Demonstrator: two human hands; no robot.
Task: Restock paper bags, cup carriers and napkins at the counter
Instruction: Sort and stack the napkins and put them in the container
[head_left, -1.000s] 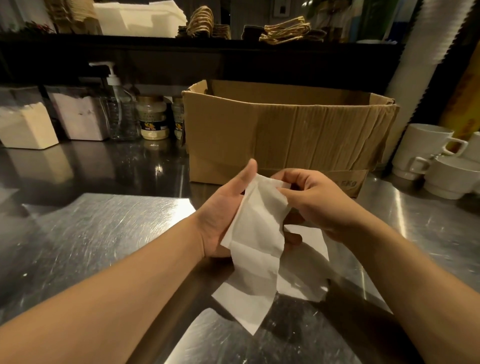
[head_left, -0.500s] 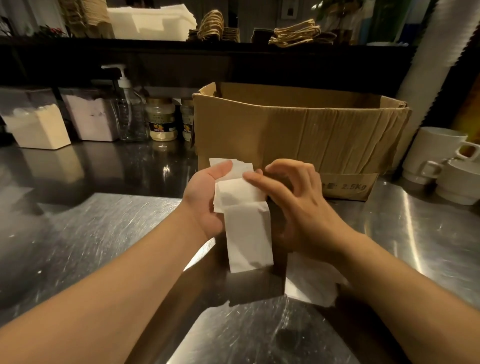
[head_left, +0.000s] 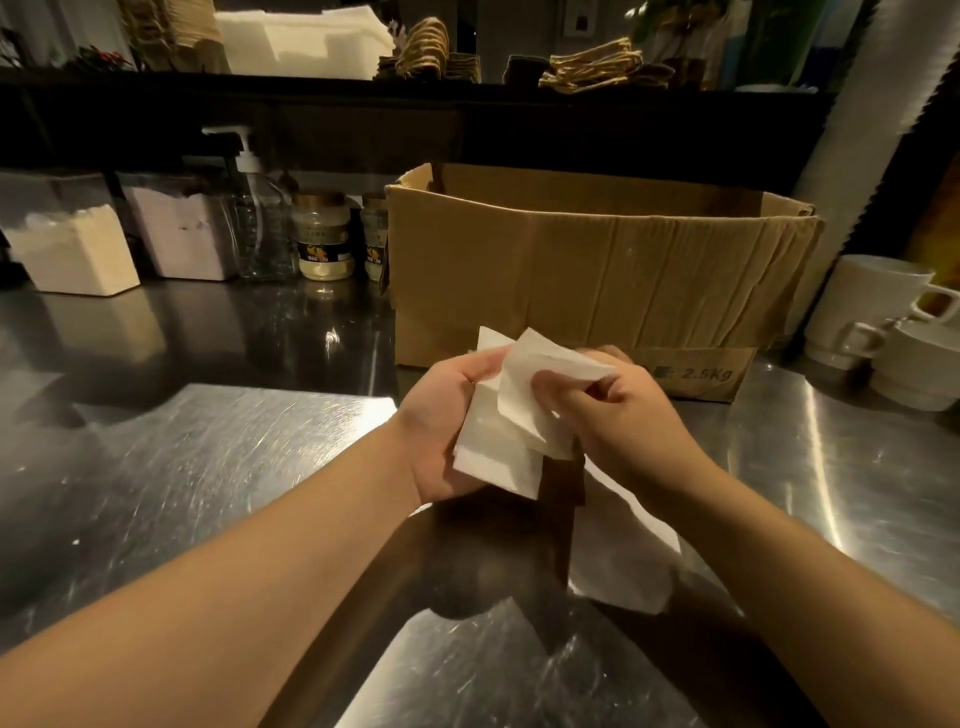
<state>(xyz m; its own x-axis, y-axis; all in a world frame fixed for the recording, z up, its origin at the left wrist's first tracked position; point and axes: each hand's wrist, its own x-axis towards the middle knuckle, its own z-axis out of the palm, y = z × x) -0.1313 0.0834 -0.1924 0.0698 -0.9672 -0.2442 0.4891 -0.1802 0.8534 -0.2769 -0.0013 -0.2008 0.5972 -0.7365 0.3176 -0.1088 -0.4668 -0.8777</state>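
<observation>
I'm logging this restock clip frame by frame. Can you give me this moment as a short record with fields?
surface: scratched stainless steel counter
left hand: left hand holds the folded white paper napkins from below
right hand: right hand pinches the top napkin's upper edge
behind hands: open brown cardboard box, contents hidden
on counter under right forearm: loose white paper sheet
right edge: stacked white ceramic cups
back left: clear pump bottle
</observation>
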